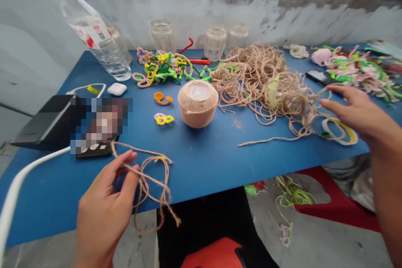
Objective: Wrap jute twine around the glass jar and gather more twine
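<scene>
My left hand (105, 203) is closed on a loose length of jute twine (157, 184), whose loops hang past the table's front edge. At the right end of a tangled jute twine pile (257, 69) is my right hand (354, 109). Its thumb and index finger are apart, close to or touching strands of the pile. Between the hands stands a round jar wrapped in jute twine (198, 106), with a clear top. One loose twine end lies in front of the pile. A roll of tape (339, 131) sits below my right hand.
Pipe-cleaner shapes (163, 67), glass jars (215, 42) and a water bottle (97, 35) stand toward the back. A phone (97, 148), a black stand (50, 121) and a white earbud case (117, 89) are left. Colourful yarn (354, 67) is far right; a red stool (333, 201) is below.
</scene>
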`<state>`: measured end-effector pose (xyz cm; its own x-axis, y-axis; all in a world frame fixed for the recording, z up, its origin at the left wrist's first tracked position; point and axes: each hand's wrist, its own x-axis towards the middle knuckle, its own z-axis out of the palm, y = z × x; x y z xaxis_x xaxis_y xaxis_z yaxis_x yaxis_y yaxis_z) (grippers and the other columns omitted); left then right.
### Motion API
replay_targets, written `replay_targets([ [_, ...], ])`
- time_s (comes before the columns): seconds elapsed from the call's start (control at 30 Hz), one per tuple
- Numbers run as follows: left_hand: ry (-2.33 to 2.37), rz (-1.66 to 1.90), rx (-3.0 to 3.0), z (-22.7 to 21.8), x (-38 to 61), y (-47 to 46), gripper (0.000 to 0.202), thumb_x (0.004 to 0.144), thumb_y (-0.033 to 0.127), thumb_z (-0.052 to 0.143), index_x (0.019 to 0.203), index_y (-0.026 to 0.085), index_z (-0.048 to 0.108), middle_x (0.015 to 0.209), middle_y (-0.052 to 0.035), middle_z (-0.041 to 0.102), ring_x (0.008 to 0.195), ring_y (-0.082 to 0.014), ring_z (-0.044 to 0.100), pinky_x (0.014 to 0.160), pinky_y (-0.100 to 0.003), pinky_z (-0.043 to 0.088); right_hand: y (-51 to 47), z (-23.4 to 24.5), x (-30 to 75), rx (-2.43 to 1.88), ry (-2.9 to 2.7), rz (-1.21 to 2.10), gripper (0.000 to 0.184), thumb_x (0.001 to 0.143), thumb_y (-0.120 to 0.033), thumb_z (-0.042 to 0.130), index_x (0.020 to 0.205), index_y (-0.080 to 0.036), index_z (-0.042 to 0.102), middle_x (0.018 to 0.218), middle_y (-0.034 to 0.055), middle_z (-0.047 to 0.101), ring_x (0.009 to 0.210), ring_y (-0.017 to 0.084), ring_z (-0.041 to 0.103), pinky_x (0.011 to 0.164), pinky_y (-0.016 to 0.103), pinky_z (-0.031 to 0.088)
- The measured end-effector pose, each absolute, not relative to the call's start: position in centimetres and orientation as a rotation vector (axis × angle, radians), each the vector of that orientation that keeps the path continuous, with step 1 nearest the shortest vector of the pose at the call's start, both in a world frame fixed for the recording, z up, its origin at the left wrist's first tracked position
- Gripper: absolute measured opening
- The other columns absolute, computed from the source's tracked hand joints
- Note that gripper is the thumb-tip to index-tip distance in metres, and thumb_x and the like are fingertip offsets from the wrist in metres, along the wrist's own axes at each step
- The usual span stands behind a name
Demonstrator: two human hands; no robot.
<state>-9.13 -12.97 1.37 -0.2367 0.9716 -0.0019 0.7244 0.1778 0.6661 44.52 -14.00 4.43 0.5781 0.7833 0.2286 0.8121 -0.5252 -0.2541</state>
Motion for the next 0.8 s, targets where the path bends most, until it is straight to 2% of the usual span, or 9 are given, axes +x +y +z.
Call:
replay_targets([
  [0.07, 1.985, 0.75, 1.741, 1.4, -8.9, -12.8, 0.042, 0.087, 0.059, 0.06, 0.117, 0.03, 0.07, 0.111, -0.0019, 0.074, 0.102, -0.0243, 0.071, 0.101, -0.045, 0.056, -14.0, 4.4, 42.8, -2.401, -1.285, -0.059, 0.057, 0.093, -0.041, 0.06, 0.145, -0.018, 0.053, 0.155, 0.0179, 0.044, 0.15, 0.026, 0.038, 0.117, 0.039, 0.036],
  [0.1, 1.954, 0.745, 1.817, 1.4, -8.8, -12.8, 0.043, 0.088, 0.061, 0.058, 0.114, 0.03, 0.07, 0.11, -0.0028, 0.074, 0.102, -0.0237, 0.07, 0.101, -0.044, 0.056, -13.9, 4.5, 41.7, -2.374, -1.273, -0.001, 0.06, 0.092, -0.04, 0.061, 0.147, -0.02, 0.05, 0.162, 0.0168, 0.034, 0.155, 0.026, 0.031, 0.124, 0.039, 0.03],
  [0.17, 1.907, 0.732, 1.94, 1.5, -8.6, -12.6, 0.04, 0.09, 0.061, 0.055, 0.11, 0.029, 0.071, 0.112, -0.0038, 0.073, 0.107, -0.0237, 0.067, 0.103, -0.043, 0.054, -13.7, 5.0, 39.5, -2.337, -1.243, 0.078, 0.062, 0.091, -0.037, 0.062, 0.15, -0.022, 0.047, 0.167, 0.0161, 0.025, 0.16, 0.024, 0.02, 0.129, 0.04, 0.02],
  [0.23, 1.883, 0.706, 1.995, 1.5, -8.5, -12.4, 0.04, 0.092, 0.059, 0.053, 0.11, 0.029, 0.071, 0.115, -0.0047, 0.073, 0.11, -0.0249, 0.066, 0.104, -0.044, 0.053, -13.6, 5.3, 37.3, -2.243, -1.199, 0.038, 0.062, 0.087, -0.036, 0.065, 0.147, -0.023, 0.051, 0.168, 0.0141, 0.022, 0.159, 0.025, 0.024, 0.128, 0.04, 0.021],
  [0.3, 1.854, 0.675, 2.005, 1.5, -8.3, -12.2, 0.042, 0.092, 0.059, 0.053, 0.113, 0.028, 0.071, 0.115, -0.0055, 0.072, 0.111, -0.0256, 0.065, 0.104, -0.045, 0.053, -14.0, 5.3, 35.1, -2.056, -1.281, 0.051, 0.058, 0.082, -0.04, 0.068, 0.137, -0.023, 0.059, 0.16, 0.0127, 0.039, 0.147, 0.027, 0.043, 0.12, 0.042, 0.035],
  [0.4, 1.811, 0.688, 2.006, 1.6, -7.6, -12.3, 0.043, 0.093, 0.059, 0.052, 0.114, 0.026, 0.071, 0.115, -0.0044, 0.072, 0.11, -0.0245, 0.066, 0.102, -0.043, 0.053, -15.3, 5.2, 30.7, -1.94, -1.465, 0.458, 0.049, 0.082, -0.05, 0.069, 0.125, -0.027, 0.067, 0.128, 0.0073, 0.067, 0.106, 0.019, 0.065, 0.097, 0.038, 0.052],
  [0.5, 1.711, 0.756, 2.098, 1.8, -6.1, -13.1, 0.036, 0.095, 0.052, 0.055, 0.113, 0.025, 0.07, 0.112, -0.0033, 0.072, 0.104, -0.021, 0.067, 0.097, -0.037, 0.054, -17.0, 5.3, 25.5, -1.814, -1.622, 0.969, 0.048, 0.085, -0.056, 0.067, 0.124, -0.028, 0.067, 0.118, 0.0053, 0.071, 0.099, 0.016, 0.066, 0.079, 0.026, 0.054],
  [0.63, 1.374, 0.831, 2.383, 1.9, -3.2, -15.1, 0.026, 0.094, 0.032, 0.061, 0.117, 0.022, 0.066, 0.107, -0.003, 0.072, 0.102, -0.0171, 0.066, 0.093, -0.03, 0.054, -18.0, 5.2, 20.0, -1.592, -1.759, 1.483, 0.048, 0.083, -0.053, 0.07, 0.125, -0.03, 0.066, 0.11, 0.0007, 0.073, 0.088, 0.011, 0.065, 0.073, 0.02, 0.049],
  [0.8, 1.102, 0.857, 2.522, 1.9, -0.8, -16.5, 0.032, 0.094, 0.016, 0.058, 0.126, 0.019, 0.062, 0.112, -0.0032, 0.073, 0.108, -0.015, 0.065, 0.099, -0.027, 0.053, -17.7, 4.0, 18.0, -1.426, -1.646, 1.635, 0.029, 0.094, -0.043, 0.057, 0.09, -0.015, 0.064, 0.082, -0.0004, 0.067, 0.069, 0.005, 0.054, 0.063, 0.016, 0.042],
])
